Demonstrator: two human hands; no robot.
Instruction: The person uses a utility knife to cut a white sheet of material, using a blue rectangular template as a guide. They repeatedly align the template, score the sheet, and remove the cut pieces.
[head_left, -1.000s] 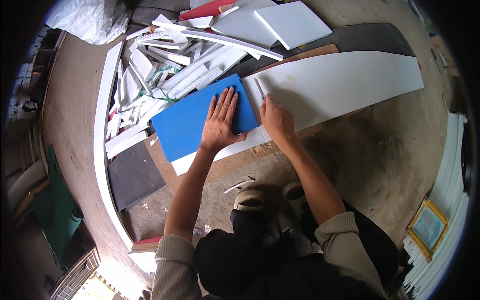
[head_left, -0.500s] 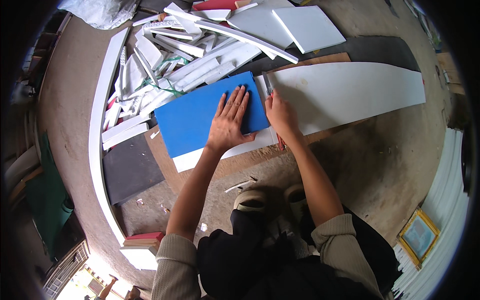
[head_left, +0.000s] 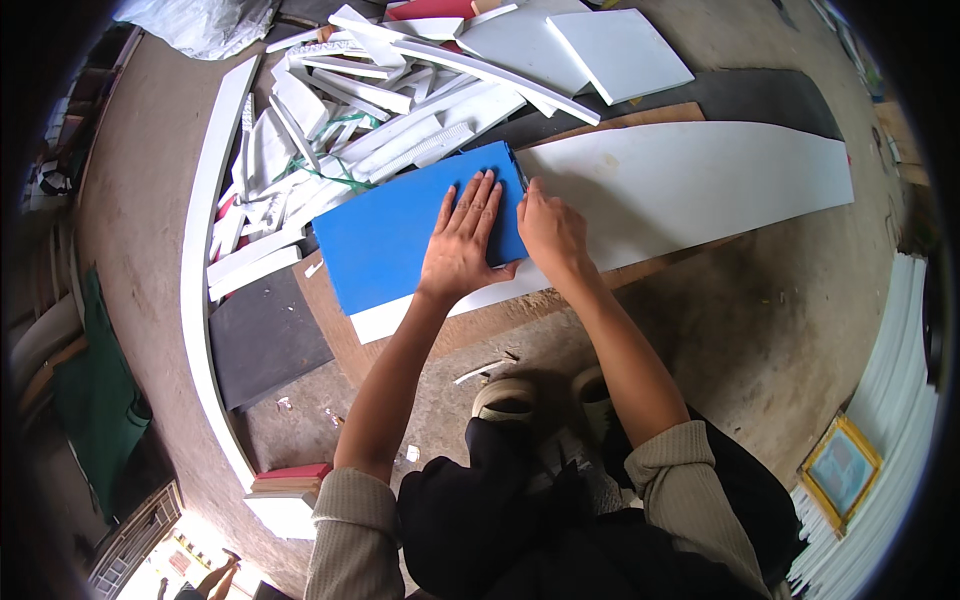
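Observation:
My left hand (head_left: 460,245) lies flat with fingers spread on a blue rectangular board (head_left: 380,235), pressing it down. Under that board is a long white sheet (head_left: 700,165) with a curved far edge; it shows along the near side and reaches far to the right. My right hand (head_left: 555,232) is closed at the blue board's right edge. It grips a utility knife, mostly hidden in the fist; only a dark bit of its tip (head_left: 523,183) shows beside the edge. A brown board (head_left: 490,318) lies beneath the sheet.
A heap of white offcut strips (head_left: 400,120) lies beyond the blue board, with green string among it. A white square panel (head_left: 620,58) sits at the far right of the heap. A long white strip (head_left: 195,250) runs down the left. A gold-framed picture (head_left: 841,475) leans at the right.
My right hand has shifted left against the blue board's edge, and the knife, more visible before, is now mostly covered. My left hand stays in place on the board.

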